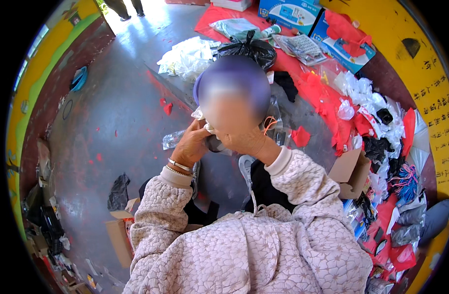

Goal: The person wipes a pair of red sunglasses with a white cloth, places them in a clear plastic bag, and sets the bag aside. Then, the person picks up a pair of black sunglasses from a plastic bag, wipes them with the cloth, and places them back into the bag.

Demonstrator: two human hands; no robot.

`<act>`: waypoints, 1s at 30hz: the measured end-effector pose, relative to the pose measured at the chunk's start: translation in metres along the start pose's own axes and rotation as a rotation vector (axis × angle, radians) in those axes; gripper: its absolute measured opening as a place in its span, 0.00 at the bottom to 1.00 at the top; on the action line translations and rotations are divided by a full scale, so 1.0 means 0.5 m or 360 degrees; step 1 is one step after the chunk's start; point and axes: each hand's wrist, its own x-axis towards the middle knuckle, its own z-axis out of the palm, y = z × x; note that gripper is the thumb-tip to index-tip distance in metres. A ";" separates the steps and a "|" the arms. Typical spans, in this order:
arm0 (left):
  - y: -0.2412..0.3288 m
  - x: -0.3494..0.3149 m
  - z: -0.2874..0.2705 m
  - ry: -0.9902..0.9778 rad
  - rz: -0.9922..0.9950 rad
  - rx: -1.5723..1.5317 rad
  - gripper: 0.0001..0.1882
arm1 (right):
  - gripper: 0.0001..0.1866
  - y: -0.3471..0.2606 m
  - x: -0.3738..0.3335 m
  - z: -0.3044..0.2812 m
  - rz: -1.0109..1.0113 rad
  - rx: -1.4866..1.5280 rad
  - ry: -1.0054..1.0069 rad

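In front of me, my left hand (191, 142) is raised with its fingers closed on a crumpled whitish piece (200, 115), which looks like cloth or soft paper. My right hand (244, 141) is beside it, close to the lower edge of a round purple thing (263, 81). A blur covers the middle of that thing and the right fingers, so its kind and their hold are hidden. A bracelet (179, 165) circles my left wrist. Just left of that hand, a clear plastic bottle (172, 139) lies on the floor.
White plastic bags (187, 58) and a black bag (251, 48) lie ahead. Blue boxes (290, 14) stand farther back. Along the right wall are red sheeting (327, 110), crumpled bags and an open cardboard box (350, 174). Another carton (118, 240) stands at my left.
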 end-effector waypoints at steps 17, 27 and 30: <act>0.037 -0.006 -0.002 0.0005 0.0044 0.0112 0.31 | 0.07 0.066 0.002 0.015 0.1014 0.0538 0.0436; 0.005 -0.003 0.015 -0.0004 0.0025 0.0424 0.33 | 0.08 0.175 -0.029 0.060 0.1237 -0.0114 0.0320; 0.020 0.003 -0.005 -0.0120 0.0111 0.0330 0.37 | 0.10 0.220 -0.055 0.051 0.1758 0.0228 0.0548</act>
